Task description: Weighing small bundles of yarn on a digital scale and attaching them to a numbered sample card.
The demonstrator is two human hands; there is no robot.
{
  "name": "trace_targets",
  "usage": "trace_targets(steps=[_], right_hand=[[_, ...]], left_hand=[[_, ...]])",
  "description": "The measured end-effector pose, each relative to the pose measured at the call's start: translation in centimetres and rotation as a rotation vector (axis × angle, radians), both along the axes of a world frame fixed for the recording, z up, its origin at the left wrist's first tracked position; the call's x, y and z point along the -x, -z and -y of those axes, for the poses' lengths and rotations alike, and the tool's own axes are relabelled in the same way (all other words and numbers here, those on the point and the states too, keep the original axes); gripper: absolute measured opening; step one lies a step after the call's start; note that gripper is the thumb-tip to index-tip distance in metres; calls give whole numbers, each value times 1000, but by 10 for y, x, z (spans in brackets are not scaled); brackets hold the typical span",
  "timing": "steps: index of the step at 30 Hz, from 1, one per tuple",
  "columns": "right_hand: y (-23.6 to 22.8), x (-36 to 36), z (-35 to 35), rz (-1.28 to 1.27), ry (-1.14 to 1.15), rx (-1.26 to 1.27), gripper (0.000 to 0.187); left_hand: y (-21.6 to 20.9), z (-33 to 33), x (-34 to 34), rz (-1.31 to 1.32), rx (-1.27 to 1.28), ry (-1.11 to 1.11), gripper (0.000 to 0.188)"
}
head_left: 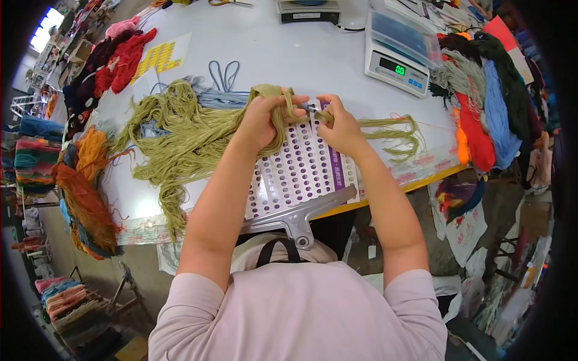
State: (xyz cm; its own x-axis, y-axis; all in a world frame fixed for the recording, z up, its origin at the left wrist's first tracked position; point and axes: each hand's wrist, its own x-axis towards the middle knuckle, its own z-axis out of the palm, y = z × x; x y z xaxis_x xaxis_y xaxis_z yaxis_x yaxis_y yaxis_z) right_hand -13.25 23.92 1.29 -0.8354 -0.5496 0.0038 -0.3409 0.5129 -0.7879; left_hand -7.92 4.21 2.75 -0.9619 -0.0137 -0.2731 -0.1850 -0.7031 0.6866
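Observation:
My left hand point(262, 122) is closed around a loop of olive-green yarn point(186, 129), whose loose bulk spreads leftward over the table. Opposite it, my right hand point(341, 127) pinches green strands at its fingertips. More cut-looking green strands point(391, 133) trail out beyond that hand to the right. A small dark, metallic-looking thing point(310, 109) shows between the two hands; its kind is unclear. Under both hands lies a white card with rows of punched holes point(289, 171) and a purple strip. A large grey clip point(299, 218) grips the card's near edge.
Blue-grey yarn point(224, 98) lies partly beneath the green. A digital scale point(397, 71) stands at the back right, another scale point(309, 11) at the far edge. Red yarn point(126, 57) and orange-brown yarn point(84, 192) lie left; colourful skeins point(498, 114) hang right.

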Motion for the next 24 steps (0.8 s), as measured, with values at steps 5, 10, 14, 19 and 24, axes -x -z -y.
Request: trace_targets(steps=[5, 10, 14, 19, 24], right_hand=[[9, 11, -1, 56, -42, 444, 45], [24, 16, -3, -81, -45, 222, 30], [23, 12, 5, -276, -72, 3, 21], [23, 19, -7, -56, 103, 23, 14], [24, 21, -1, 38, 90, 114, 13]], left_hand=[[13, -33, 10, -114, 393, 196, 19], [14, -43, 9, -99, 972, 108, 13], [2, -36, -6, -219, 741, 33, 18], [-24, 33, -38, -156, 375, -347, 17], [2, 70, -75, 137, 194, -461, 16]])
